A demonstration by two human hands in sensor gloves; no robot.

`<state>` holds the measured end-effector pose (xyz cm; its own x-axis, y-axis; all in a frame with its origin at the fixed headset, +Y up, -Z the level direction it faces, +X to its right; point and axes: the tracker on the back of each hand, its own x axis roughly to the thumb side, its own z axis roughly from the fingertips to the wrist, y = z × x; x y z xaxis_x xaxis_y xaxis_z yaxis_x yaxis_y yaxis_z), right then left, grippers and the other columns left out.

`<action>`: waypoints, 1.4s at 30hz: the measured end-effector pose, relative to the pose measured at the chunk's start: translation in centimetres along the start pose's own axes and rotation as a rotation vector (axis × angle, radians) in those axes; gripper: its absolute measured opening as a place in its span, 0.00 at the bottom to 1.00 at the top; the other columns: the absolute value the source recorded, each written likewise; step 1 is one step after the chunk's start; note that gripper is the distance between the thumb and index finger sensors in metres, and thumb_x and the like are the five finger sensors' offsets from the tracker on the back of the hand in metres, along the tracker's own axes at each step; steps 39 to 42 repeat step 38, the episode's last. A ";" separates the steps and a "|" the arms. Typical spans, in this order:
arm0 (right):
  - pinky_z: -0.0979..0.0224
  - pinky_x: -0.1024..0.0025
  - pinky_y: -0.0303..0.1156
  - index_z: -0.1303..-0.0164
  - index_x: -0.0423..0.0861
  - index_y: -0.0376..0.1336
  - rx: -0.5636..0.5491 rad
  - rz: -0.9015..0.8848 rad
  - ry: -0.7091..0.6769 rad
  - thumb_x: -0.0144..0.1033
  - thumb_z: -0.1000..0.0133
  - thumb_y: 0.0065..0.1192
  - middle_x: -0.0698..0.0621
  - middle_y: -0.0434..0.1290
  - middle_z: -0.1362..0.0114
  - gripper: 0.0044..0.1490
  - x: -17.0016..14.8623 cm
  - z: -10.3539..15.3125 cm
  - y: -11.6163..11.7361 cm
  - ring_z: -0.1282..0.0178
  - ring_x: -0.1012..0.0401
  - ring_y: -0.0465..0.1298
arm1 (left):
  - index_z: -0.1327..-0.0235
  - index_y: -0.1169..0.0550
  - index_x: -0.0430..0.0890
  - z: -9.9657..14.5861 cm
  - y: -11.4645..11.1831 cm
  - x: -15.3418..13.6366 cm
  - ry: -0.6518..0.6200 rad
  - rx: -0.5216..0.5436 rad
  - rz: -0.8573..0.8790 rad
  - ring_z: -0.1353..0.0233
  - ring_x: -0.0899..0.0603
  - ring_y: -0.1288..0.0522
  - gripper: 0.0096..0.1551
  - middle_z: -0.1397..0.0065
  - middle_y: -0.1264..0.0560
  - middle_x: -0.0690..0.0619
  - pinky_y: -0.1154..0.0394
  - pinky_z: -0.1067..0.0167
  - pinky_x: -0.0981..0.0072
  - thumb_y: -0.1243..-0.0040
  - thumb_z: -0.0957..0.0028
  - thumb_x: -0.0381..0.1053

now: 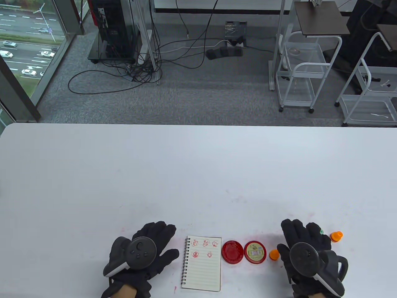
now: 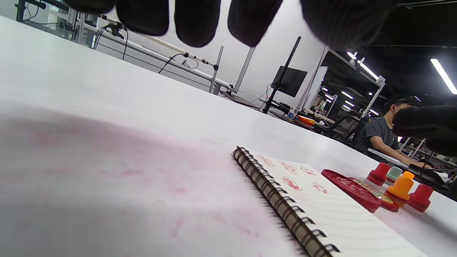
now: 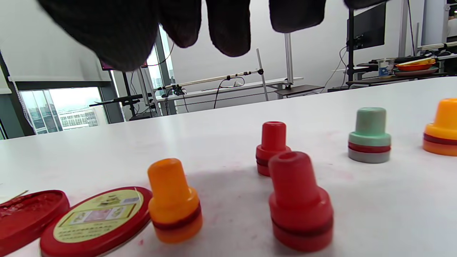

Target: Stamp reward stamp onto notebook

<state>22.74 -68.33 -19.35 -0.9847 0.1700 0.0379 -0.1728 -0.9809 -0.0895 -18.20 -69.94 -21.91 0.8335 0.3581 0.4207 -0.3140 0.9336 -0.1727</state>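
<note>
Pink-stained white table (image 1: 198,173) holds notebook (image 1: 202,264); cabled grey carpet (image 1: 192,96) behind.

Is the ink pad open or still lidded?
Open: the red ink pad lies uncovered, its labelled lid lying flat beside it on the table.

notebook (image 1: 202,264) white, lined, red prints; ink pad (image 1: 232,252) red; stamps (image 3: 300,201) orange, red, green
</note>
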 end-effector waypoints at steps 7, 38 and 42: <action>0.27 0.16 0.44 0.18 0.56 0.49 0.047 -0.003 -0.062 0.54 0.47 0.61 0.47 0.51 0.09 0.47 2.2 -1.1 -0.4 0.15 0.30 0.43 | 0.09 0.47 0.52 0.4 1.1 -0.9 0.086 -0.029 -0.032 0.16 0.18 0.53 0.54 0.08 0.53 0.35 0.50 0.30 0.15 0.54 0.46 0.75; 0.32 0.14 0.32 0.17 0.57 0.42 0.208 0.059 -0.108 0.56 0.46 0.57 0.44 0.39 0.09 0.49 3.3 -1.1 3.3 0.19 0.28 0.31 | 0.10 0.45 0.53 -1.2 -0.4 -1.5 0.063 0.049 -0.126 0.15 0.21 0.53 0.52 0.09 0.51 0.37 0.49 0.28 0.18 0.51 0.46 0.73; 0.32 0.14 0.32 0.17 0.57 0.42 0.208 0.059 -0.108 0.56 0.46 0.57 0.44 0.39 0.09 0.49 3.3 -1.1 3.3 0.19 0.28 0.31 | 0.10 0.45 0.53 -1.2 -0.4 -1.5 0.063 0.049 -0.126 0.15 0.21 0.53 0.52 0.09 0.51 0.37 0.49 0.28 0.18 0.51 0.46 0.73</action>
